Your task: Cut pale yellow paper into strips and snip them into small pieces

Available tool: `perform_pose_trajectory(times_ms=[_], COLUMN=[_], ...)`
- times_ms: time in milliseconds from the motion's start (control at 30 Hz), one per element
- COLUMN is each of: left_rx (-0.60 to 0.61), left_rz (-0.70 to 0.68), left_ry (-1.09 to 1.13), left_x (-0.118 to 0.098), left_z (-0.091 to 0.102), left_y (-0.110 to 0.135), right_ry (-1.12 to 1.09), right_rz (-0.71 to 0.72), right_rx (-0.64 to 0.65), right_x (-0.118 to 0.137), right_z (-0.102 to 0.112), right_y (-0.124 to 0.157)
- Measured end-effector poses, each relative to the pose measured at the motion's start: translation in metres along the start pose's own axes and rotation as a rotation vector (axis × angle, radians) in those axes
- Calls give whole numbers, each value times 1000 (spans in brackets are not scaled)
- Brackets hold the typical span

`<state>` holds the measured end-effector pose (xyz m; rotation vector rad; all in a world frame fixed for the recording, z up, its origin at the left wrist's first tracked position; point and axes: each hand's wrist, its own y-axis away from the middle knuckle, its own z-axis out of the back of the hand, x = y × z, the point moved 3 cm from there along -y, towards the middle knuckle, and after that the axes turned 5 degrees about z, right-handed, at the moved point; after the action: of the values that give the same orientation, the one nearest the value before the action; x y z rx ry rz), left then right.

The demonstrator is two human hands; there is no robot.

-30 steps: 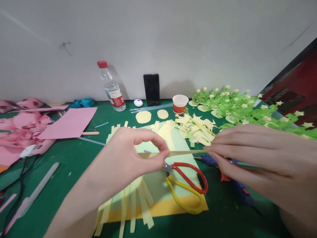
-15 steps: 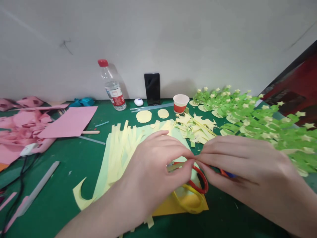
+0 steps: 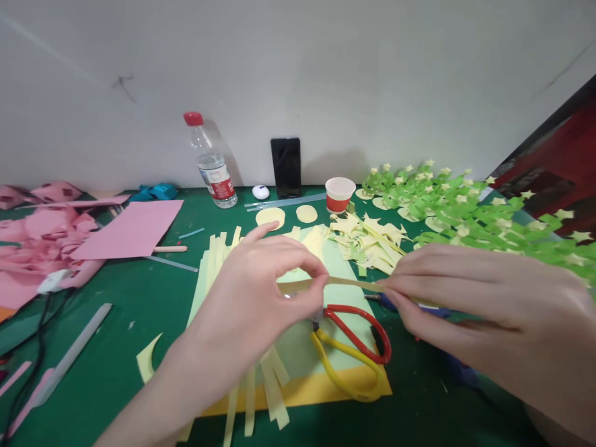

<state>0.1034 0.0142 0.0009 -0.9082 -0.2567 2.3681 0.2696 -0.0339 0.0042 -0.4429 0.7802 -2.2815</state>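
A narrow pale yellow paper strip (image 3: 351, 283) stretches between my two hands above the table. My left hand (image 3: 274, 279) pinches it between thumb and forefinger, with a bit of the strip showing inside the curl of the fingers. At the other end, my right hand (image 3: 447, 292) pinches the strip with its fingertips. Below them lie scissors (image 3: 358, 332) with one red and one yellow handle; their blades are mostly hidden by my left hand. A blue tool with a thin metal tip (image 3: 388, 302) is partly covered by my right hand. Pale green paper (image 3: 302, 354) lies underneath.
Yellow strips (image 3: 274, 397) lie over the green sheet. Star-shaped scraps (image 3: 372, 239) and several green paper plants (image 3: 428, 192) stand right. At the back are a bottle (image 3: 216, 177), a phone (image 3: 286, 167), a paper cup (image 3: 339, 195) and yellow discs (image 3: 306, 214). Pink paper (image 3: 133, 230) lies left.
My hands have drawn apart, the left one moving left, so the strip now shows stretched between them. The scissors and the blue tool are less covered.
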Motion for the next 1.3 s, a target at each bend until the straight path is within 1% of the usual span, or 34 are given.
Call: perform_pose_trajectory(times_ms=[100,200,333,400,433,533,600,667,733,833,900,967,1133,1300], left_rx=[-8,-13,-67,-70,-50,63,109,119,119,93,75,76,93,162], left_rz=[57,109,107,56,11,-144,-187,-170,-135,-69,-17,5,70,133], left_ry=[19,-4,-89,-54,-19,50,51,52,62,78,78,77,59,213], left_x=[12,20,17,10,6,-6,-10,-10,-8,-1,6,13,20,14], left_z=[7,14,15,9,4,-12,-19,-21,-18,-9,-2,4,13,10], left_y=[-3,-6,-7,-5,-4,0,1,1,1,-1,-2,-3,-3,-4], right_ry=[-3,-21,-35,-32,-32,-41,-38,-43,-63,-83,-73,-66,-67,-34], right_rz=[-14,-30,-44,-37,-27,3,12,13,12,26,52,66,62,89], right_rx=[-36,-1,13,47,69,80,76,74,85,64,19,13,63,180], right_x=[-5,-8,-9,-7,-6,-2,0,0,-2,-10,-17,-24,-36,-44], right_z=[4,5,1,-3,-5,-9,-11,-12,-10,-2,6,13,21,24], right_y=[3,3,2,1,1,-1,-2,-3,-3,-3,-1,1,5,13])
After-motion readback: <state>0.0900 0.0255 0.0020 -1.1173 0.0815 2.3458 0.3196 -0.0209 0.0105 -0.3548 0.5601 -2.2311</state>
